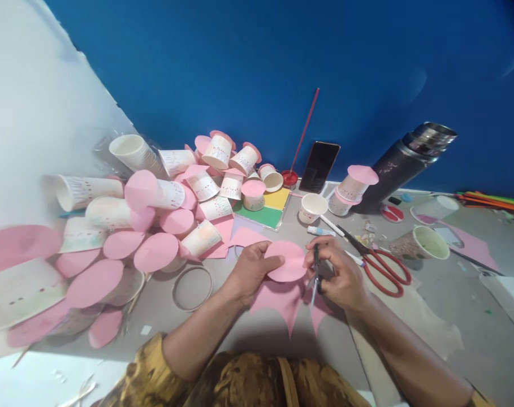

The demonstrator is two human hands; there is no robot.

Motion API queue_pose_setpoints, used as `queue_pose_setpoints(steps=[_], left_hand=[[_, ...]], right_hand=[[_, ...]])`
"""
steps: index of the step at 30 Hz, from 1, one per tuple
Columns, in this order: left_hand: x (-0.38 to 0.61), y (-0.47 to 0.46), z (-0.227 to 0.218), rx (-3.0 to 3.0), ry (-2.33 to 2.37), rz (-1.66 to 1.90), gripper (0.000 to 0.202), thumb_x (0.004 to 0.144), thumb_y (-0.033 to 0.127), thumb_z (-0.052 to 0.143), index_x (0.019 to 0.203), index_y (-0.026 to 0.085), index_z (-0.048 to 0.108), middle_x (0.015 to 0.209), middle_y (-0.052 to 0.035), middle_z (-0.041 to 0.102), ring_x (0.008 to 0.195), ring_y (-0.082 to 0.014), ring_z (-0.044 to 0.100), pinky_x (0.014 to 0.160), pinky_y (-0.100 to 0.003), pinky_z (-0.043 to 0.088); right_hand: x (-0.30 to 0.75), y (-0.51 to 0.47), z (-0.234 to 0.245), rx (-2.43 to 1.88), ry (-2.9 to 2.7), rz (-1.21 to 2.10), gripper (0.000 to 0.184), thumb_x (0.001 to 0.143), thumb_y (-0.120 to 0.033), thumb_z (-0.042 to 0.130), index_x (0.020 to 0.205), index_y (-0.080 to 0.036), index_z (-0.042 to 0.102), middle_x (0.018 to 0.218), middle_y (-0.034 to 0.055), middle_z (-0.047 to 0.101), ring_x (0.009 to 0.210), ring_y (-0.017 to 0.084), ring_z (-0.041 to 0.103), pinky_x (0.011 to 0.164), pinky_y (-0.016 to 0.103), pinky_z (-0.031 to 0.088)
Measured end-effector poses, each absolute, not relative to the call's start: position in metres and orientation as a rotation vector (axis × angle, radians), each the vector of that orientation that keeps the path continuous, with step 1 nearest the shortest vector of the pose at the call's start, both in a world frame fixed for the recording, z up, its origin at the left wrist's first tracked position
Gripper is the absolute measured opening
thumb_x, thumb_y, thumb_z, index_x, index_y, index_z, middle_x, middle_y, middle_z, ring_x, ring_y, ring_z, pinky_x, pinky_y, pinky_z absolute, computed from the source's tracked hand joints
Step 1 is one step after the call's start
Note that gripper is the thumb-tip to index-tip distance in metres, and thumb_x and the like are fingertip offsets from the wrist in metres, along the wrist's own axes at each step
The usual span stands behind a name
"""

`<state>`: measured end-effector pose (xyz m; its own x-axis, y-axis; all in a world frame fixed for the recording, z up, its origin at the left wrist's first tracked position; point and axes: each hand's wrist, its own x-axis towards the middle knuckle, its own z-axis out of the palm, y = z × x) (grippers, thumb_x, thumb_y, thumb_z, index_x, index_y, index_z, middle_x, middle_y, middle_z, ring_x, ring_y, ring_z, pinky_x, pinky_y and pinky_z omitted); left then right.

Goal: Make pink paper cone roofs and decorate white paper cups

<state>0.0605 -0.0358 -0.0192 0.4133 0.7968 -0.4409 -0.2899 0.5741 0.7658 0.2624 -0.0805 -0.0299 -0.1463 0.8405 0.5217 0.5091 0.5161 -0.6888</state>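
My left hand (253,270) pinches a round pink paper disc (287,261) by its left side, thumb on top. At the disc's right edge, my right hand (339,274) holds a small pair of scissors (315,282) with a dark handle, the blades pointing down toward me. The right fingertips come close to the disc; whether they touch it I cannot tell. Below both hands lies a pink paper offcut (284,308) with curved cut edges and pointed tips. Large red-handled scissors (381,265) rest on the table right of my right hand.
Many decorated paper cups (201,183) with pink discs crowd the left. A tape ring (192,289) lies near my left forearm. A plain white cup (312,208), a phone (320,167), a dark flask (392,172) and a patterned cup (422,244) stand behind and right.
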Motion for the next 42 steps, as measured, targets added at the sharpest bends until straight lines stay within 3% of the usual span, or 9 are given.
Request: queue_pose_setpoints(steps=[5, 9, 13, 16, 21, 28, 31, 34, 42], left_hand=[[0.058, -0.033, -0.018, 0.935, 1.079, 0.973, 0.022, 0.063, 0.020, 0.080, 0.080, 0.014, 0.067, 0.073, -0.0002, 0.070, 0.064, -0.0128, 0.061, 0.059, -0.023, 0.048], [0.059, -0.034, -0.019, 1.121, 1.150, 1.037, 0.016, 0.070, 0.020, 0.073, 0.084, 0.016, 0.067, 0.074, 0.0016, 0.067, 0.066, -0.0121, 0.057, 0.058, -0.021, 0.044], [0.064, -0.040, -0.020, 1.191, 1.078, 0.963, 0.017, 0.071, 0.017, 0.070, 0.088, 0.016, 0.069, 0.077, 0.0012, 0.067, 0.067, -0.0120, 0.058, 0.060, -0.021, 0.044], [0.064, -0.042, -0.021, 1.070, 1.000, 0.782, 0.019, 0.072, 0.027, 0.073, 0.086, 0.015, 0.069, 0.068, 0.0015, 0.062, 0.058, -0.0115, 0.054, 0.054, -0.022, 0.043], [0.061, -0.039, -0.024, 0.961, 1.021, 0.666, 0.023, 0.068, 0.034, 0.076, 0.072, 0.012, 0.069, 0.061, -0.0013, 0.061, 0.050, -0.0117, 0.050, 0.047, -0.024, 0.040], [0.052, -0.023, -0.013, 0.670, 1.023, 1.091, 0.014, 0.066, 0.024, 0.075, 0.074, 0.015, 0.069, 0.064, 0.0011, 0.064, 0.057, -0.0117, 0.055, 0.056, -0.024, 0.045], [0.050, -0.019, -0.007, 0.634, 0.992, 1.197, 0.022, 0.068, 0.028, 0.076, 0.085, 0.014, 0.072, 0.072, -0.0011, 0.069, 0.062, -0.0137, 0.059, 0.057, -0.024, 0.046], [0.050, -0.021, -0.007, 0.675, 0.984, 1.191, 0.021, 0.069, 0.029, 0.075, 0.084, 0.014, 0.071, 0.070, -0.0014, 0.068, 0.063, -0.0150, 0.060, 0.057, -0.025, 0.046], [0.048, -0.026, -0.006, 0.849, 1.159, 1.094, 0.016, 0.071, 0.024, 0.068, 0.064, 0.018, 0.054, 0.053, 0.0075, 0.043, 0.048, -0.0063, 0.035, 0.047, -0.019, 0.028]], right_hand=[[0.259, -0.082, -0.035, -1.333, -1.481, 0.609, 0.024, 0.076, -0.018, 0.073, 0.097, -0.025, 0.065, 0.098, 0.0043, 0.069, 0.098, 0.025, 0.067, 0.087, 0.040, 0.054], [0.252, -0.081, -0.033, -1.413, -1.086, 1.002, 0.036, 0.075, -0.036, 0.081, 0.102, -0.024, 0.061, 0.098, 0.0047, 0.071, 0.087, 0.022, 0.069, 0.078, 0.036, 0.057], [0.243, -0.078, -0.028, -1.437, -0.996, 1.149, 0.033, 0.067, -0.033, 0.082, 0.091, -0.021, 0.063, 0.078, -0.0011, 0.065, 0.065, 0.014, 0.060, 0.062, 0.027, 0.050], [0.240, -0.078, -0.025, -1.463, -0.983, 1.070, 0.028, 0.066, -0.031, 0.080, 0.085, -0.020, 0.063, 0.069, -0.0045, 0.059, 0.057, 0.011, 0.050, 0.056, 0.025, 0.044], [0.246, -0.078, -0.028, -1.463, -0.937, 1.100, 0.030, 0.066, -0.033, 0.083, 0.085, -0.021, 0.064, 0.067, -0.0050, 0.056, 0.057, 0.011, 0.049, 0.053, 0.024, 0.040], [0.248, -0.083, -0.036, -1.414, -1.101, 1.425, 0.049, 0.079, -0.062, 0.074, 0.097, -0.018, 0.065, 0.082, 0.0054, 0.070, 0.069, 0.017, 0.060, 0.061, 0.028, 0.048], [0.244, -0.084, -0.032, -1.412, -1.268, 1.486, 0.054, 0.077, -0.070, 0.072, 0.086, -0.017, 0.065, 0.077, 0.0048, 0.065, 0.070, 0.017, 0.057, 0.060, 0.028, 0.044], [0.240, -0.085, -0.029, -1.430, -1.376, 1.561, 0.056, 0.074, -0.071, 0.073, 0.080, -0.017, 0.062, 0.071, 0.0016, 0.058, 0.065, 0.014, 0.047, 0.054, 0.026, 0.035], [0.237, -0.087, -0.031, -1.533, -1.529, 1.569, 0.053, 0.073, -0.066, 0.075, 0.066, -0.020, 0.048, 0.059, -0.0062, 0.037, 0.057, 0.010, 0.029, 0.053, 0.027, 0.021]])
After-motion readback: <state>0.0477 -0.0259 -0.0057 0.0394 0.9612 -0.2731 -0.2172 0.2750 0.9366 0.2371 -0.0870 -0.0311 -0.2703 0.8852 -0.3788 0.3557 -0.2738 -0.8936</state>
